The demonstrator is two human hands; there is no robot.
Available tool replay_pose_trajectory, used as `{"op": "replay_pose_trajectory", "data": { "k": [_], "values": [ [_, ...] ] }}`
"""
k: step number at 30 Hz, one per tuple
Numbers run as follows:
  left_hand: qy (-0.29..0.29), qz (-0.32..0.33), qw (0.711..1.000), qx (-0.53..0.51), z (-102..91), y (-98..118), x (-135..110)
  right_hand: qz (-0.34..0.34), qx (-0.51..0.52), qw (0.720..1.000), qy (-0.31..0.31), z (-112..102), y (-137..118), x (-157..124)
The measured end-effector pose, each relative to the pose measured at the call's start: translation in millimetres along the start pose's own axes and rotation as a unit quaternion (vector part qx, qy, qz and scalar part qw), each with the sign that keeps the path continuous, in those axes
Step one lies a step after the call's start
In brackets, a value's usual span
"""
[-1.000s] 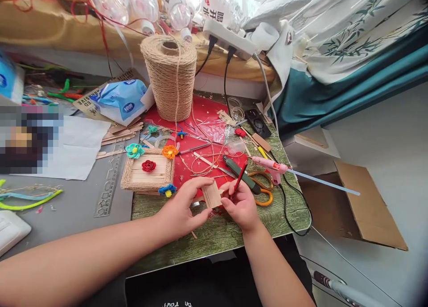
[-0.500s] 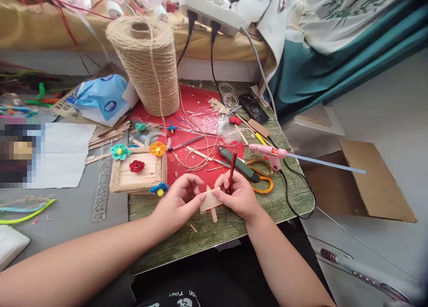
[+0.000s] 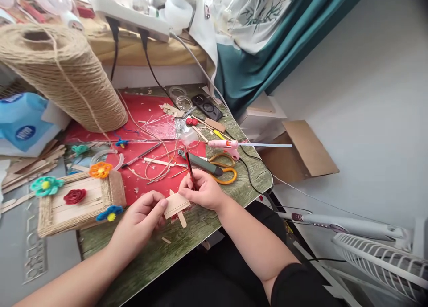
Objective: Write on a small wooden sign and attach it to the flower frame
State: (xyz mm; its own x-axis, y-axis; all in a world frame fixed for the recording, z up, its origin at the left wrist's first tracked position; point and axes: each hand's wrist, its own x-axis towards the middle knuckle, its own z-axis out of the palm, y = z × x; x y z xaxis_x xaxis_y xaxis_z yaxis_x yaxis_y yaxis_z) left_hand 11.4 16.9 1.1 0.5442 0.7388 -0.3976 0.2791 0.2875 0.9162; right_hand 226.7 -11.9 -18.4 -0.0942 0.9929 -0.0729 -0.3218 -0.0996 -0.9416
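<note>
A small panel of glued wooden sticks [image 3: 176,204] lies on the green wood-grain table [image 3: 214,218] near its front edge. My left hand [image 3: 140,220] pinches the panel's left end. My right hand [image 3: 202,190] holds a red pen [image 3: 189,165] upright, tip down at the panel's right end. Just left stands a twine-wrapped stick frame [image 3: 78,201] with a red rose and coloured paper flowers on it.
A large jute twine spool [image 3: 63,75] stands at the back left on a red mat [image 3: 147,120]. Orange scissors [image 3: 224,169], a green-handled tool [image 3: 200,162] and a pink glue gun [image 3: 230,145] lie right of the mat. A phone [image 3: 206,106], power strip [image 3: 130,15], tissue pack [image 3: 23,124] and cardboard [image 3: 301,151] surround.
The view has swung to the right and closer. My hands turned the stick panel flat and lowered it to the table; the pen tip now rests at its right end.
</note>
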Motion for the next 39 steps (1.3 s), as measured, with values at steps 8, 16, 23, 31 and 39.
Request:
{"op": "replay_pose_trajectory", "data": {
  "k": [8,16,23,31,39],
  "values": [
    [-0.031,0.012,0.999,-0.003,-2.6,-4,3,0.03,-0.03,0.999,-0.015,1,-2,0],
    [-0.056,0.003,0.998,-0.015,-6.2,-9,2,0.026,-0.024,0.999,-0.023,2,-4,0],
    [-0.077,0.014,0.996,-0.031,-4.6,-9,3,0.005,-0.03,1.0,0.0,-1,-4,0],
    [-0.054,0.008,0.998,-0.045,-0.8,-6,2,-0.001,-0.047,0.999,0.004,-1,-3,0],
    [-0.067,0.007,0.997,-0.045,-4.1,-9,3,0.014,-0.048,0.999,-0.005,2,-2,-2]
  ]
}}
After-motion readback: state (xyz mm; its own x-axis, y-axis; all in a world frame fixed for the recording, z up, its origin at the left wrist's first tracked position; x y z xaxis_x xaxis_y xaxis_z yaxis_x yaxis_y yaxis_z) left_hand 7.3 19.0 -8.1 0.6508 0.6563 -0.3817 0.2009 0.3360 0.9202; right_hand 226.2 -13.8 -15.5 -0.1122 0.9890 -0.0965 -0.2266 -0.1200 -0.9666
